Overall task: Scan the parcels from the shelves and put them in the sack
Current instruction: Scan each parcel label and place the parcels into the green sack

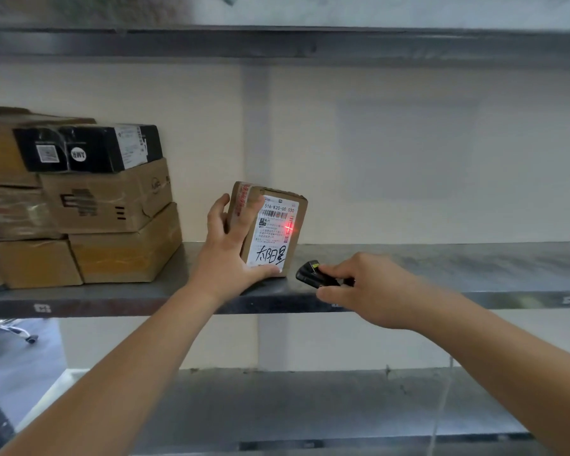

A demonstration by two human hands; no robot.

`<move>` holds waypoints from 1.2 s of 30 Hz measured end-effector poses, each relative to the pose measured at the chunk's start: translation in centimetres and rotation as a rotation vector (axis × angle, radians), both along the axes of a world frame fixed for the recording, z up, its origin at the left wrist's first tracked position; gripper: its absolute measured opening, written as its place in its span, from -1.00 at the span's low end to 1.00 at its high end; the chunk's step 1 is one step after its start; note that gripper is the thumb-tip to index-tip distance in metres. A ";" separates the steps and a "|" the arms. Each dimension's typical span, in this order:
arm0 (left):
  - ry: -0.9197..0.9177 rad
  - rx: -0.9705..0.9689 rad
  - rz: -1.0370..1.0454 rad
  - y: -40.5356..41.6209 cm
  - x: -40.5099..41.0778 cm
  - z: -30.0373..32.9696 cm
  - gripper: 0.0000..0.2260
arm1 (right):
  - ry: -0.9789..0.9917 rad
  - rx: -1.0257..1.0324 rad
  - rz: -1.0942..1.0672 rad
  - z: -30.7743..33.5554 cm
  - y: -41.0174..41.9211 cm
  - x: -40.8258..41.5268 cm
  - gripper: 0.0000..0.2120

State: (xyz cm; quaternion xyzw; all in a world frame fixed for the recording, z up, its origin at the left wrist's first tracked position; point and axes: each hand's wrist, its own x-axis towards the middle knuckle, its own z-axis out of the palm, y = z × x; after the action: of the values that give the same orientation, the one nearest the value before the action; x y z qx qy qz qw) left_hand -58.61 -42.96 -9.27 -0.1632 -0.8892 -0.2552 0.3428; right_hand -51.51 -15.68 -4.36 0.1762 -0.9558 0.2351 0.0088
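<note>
Keep the small parcel [270, 230] upright on the shelf [441, 261], your left hand [231, 248] gripping its side, while your right hand [362, 287], pinching the scanner [313, 276], steadies the red beam on the barcode.

A cream wall [408, 143] fills the far side of the scene. A paler upright strip [255, 143] runs down it just left of the middle. A faint, lighter rectangular patch [408, 146] shows on the wall to the right of that strip. Low at the far left, the chrome legs and one castor of a chair base [10, 330] stand on a grey floor [20, 363]. Near the lower right, a thin pale line [441, 399], perhaps a cord, hangs almost upright; it is too blurred to tell.
</note>
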 end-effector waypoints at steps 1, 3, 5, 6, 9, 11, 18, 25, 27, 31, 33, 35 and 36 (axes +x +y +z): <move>0.001 0.002 -0.005 -0.1 -0.1 0.0 0.20 | -0.014 0.006 -0.006 0.0 -0.1 0.2 -0.57; 0.002 0.007 -0.021 -0.3 -0.2 -0.1 0.17 | -0.034 0.026 -0.020 -0.2 -0.4 0.7 -0.60; 0.007 0.002 -0.029 -0.5 -0.2 -0.2 0.14 | -0.042 0.036 -0.037 -0.4 -0.6 1.2 -0.62; 0.006 0.003 -0.032 -0.6 -0.2 -0.2 0.14 | -0.046 0.035 -0.043 -0.4 -0.8 1.5 -0.62; -0.001 0.024 -0.062 -0.8 -0.1 -0.2 0.13 | -0.051 0.036 -0.052 -0.6 -0.9 2.3 -0.59; 0.012 0.026 -0.082 -1.0 -0.2 -0.3 0.14 | -0.048 0.024 -0.062 -0.6 -1.1 2.9 -0.58; -0.007 0.037 -0.136 -1.2 -0.2 -0.2 0.17 | -0.005 -0.010 -0.074 -0.3 -1.3 4.8 -0.60; -0.004 0.043 -0.167 -0.9 -0.6 0.0 0.15 | 0.018 0.011 -0.102 0.0 -1.3 5.9 -0.62; -0.005 0.075 -0.191 -0.6 -0.5 0.1 0.13 | 0.029 0.004 -0.119 -0.1 -1.1 6.0 -0.62; -0.029 0.187 -0.288 1.0 -0.2 0.0 0.11 | 0.047 -0.058 -0.169 -0.8 -0.4 5.9 -0.62; -0.041 0.235 -0.354 2.6 0.0 0.0 0.11 | 0.053 -0.097 -0.209 -1.3 0.3 6.0 -0.61; -0.048 0.258 -0.427 4.5 0.0 0.1 0.11 | 0.059 -0.121 -0.264 -1.8 1.5 6.5 -0.60; -0.051 0.259 -0.466 5.7 0.1 0.2 0.11 | 0.065 -0.128 -0.298 -2.1 2.3 6.9 -0.61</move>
State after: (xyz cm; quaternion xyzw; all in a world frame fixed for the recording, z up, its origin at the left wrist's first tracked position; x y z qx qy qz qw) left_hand -58.54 -37.28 -9.04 -0.3117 -0.7959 -0.4430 0.2703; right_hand -44.64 -13.42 -6.47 0.0390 -0.9537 0.2856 0.0857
